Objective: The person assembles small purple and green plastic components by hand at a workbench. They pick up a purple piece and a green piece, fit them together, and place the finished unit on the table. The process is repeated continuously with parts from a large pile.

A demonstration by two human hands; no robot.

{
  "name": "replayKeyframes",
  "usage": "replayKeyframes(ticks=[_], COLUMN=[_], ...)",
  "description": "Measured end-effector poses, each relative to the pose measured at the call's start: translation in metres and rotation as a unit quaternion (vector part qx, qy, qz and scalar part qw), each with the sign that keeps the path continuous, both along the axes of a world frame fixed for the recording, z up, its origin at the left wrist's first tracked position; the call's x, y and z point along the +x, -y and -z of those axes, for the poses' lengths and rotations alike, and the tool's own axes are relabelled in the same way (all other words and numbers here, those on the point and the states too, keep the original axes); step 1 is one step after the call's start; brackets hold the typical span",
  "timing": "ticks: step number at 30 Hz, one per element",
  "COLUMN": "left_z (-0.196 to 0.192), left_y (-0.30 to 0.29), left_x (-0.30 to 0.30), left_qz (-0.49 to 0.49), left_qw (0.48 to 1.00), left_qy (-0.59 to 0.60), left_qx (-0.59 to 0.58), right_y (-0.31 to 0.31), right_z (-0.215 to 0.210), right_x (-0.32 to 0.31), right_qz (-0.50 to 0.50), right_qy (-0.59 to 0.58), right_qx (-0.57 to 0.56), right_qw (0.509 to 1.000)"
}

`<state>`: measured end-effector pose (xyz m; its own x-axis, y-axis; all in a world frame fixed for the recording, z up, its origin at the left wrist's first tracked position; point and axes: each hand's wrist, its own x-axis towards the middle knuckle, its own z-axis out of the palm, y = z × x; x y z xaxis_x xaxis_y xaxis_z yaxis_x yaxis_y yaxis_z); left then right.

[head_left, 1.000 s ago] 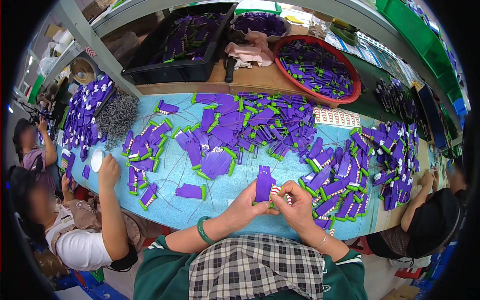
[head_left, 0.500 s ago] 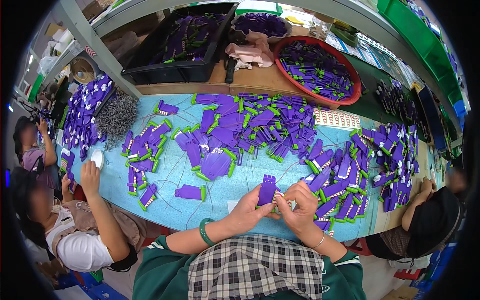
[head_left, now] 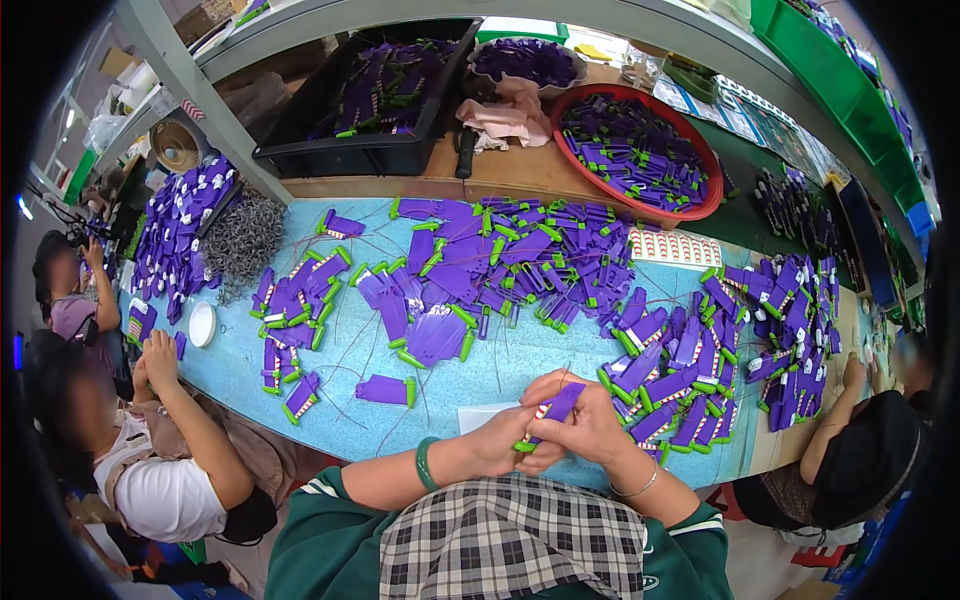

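Note:
Close to the table's near edge, both my hands hold one flat purple plastic piece (head_left: pixel 562 402) with a green end and a red-and-white striped sticker. My right hand (head_left: pixel 592 424) pinches it between thumb and fingers. My left hand (head_left: pixel 497 442) is closed around its green end, partly tucked behind the right fingers. A white sheet of paper (head_left: pixel 477 417) lies partly under my left hand. Right of my hands is a pile of similar striped pieces (head_left: pixel 690 365). Ahead lies a large heap of purple and green pieces (head_left: pixel 500 255), some trailing thin wires.
Sticker sheet (head_left: pixel 676 247) lies behind the right pile. A red basin (head_left: pixel 716 180) and a black tray (head_left: pixel 350 152) of pieces stand at the back. At left are metal rings (head_left: pixel 243 238) and a white dish (head_left: pixel 202 324). Co-workers sit left (head_left: pixel 160 470) and right (head_left: pixel 865 460).
The purple piece has turned from upright to slanted, its sticker now facing up. My right hand has come over it, and my left hand has closed lower around its green end.

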<state>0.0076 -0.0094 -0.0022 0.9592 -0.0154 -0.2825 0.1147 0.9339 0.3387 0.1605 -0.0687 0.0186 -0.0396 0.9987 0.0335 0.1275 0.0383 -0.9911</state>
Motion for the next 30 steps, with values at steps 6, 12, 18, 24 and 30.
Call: replayKeyframes(ticks=[6,12,18,24,30], left_z=[0.001,-0.043,-0.026,-0.023,-0.025], left_y=[-0.006,-0.044,-0.038,-0.032,-0.031], left_x=[-0.002,-0.015,-0.011,-0.013,-0.016], left_qz=[-0.036,-0.296,-0.304,-0.298,-0.304], left_qw=[0.987,0.301,0.229,0.230,0.205], left_qy=[0.094,0.112,0.188,0.248,0.222], left_qx=[0.126,0.900,0.906,0.893,0.904], right_y=[0.007,0.005,-0.001,-0.003,0.008], right_z=[0.008,-0.005,-0.009,-0.010,-0.011], right_x=[0.002,0.014,0.005,0.007,-0.008], right_qz=[0.024,0.069,0.081,0.036,0.044], right_qy=[-0.282,-0.243,-0.287,-0.302,-0.342], right_qx=[-0.044,-0.073,-0.131,-0.159,-0.242], right_qw=[0.958,0.965,0.945,0.939,0.907])
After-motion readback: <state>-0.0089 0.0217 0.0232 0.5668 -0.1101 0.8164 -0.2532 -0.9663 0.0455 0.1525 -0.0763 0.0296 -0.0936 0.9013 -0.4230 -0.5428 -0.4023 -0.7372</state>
